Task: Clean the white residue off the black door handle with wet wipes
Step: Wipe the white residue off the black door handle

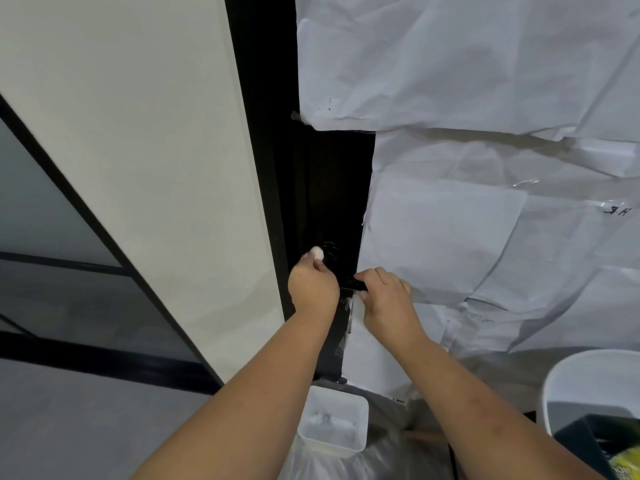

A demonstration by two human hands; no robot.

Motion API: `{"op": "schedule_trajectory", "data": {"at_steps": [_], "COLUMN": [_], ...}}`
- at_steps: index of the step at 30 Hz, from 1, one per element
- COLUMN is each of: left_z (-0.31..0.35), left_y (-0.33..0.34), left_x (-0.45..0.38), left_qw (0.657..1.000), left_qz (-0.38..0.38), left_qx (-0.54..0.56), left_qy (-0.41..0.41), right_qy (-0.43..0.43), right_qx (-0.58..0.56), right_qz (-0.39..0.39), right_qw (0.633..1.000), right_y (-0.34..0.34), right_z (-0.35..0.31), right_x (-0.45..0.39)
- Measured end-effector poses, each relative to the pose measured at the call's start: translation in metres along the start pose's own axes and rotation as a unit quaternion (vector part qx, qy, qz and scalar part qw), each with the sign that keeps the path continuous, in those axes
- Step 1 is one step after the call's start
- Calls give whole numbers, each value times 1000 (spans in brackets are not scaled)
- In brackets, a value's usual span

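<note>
The left hand (313,284) is pinching a small wet wipe (317,252) and pressing it on the round base of the black door handle (337,268) — the right hand (388,294) is gripping the lever beside it. No white residue shows, so the cleaning looks nearly done, though the lever is hidden.
</note>
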State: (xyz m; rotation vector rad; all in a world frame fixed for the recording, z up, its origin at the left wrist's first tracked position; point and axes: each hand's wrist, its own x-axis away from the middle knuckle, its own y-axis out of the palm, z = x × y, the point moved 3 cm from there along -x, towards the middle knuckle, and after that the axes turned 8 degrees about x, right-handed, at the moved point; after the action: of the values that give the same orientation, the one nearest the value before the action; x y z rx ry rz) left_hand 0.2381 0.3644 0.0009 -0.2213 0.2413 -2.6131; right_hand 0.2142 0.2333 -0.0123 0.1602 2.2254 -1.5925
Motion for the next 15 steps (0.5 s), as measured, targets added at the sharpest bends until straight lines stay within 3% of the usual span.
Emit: {"op": "schedule_trajectory", "data": {"at_steps": [6,9,12,15], "left_z": [-14,-17,-14,-13], "left_y": [5,5,4,10], "left_x": [6,4,5,8], "left_qw": [953,918,916,910], "left_qz": [24,76,118,110], "left_qx": [233,337,356,373], "left_qy": [-193,-195,-144,-146], "right_qy": [-11,-17,-15,-18], "right_qx": [-2,-4,-6,-6], "right_qz": [12,5,7,16], "right_qw": [1000,1000,1000,1000], "right_y": [2,2,2,1], "right_z": [1,3,3,3], "right_x": [0,0,0,1]}}
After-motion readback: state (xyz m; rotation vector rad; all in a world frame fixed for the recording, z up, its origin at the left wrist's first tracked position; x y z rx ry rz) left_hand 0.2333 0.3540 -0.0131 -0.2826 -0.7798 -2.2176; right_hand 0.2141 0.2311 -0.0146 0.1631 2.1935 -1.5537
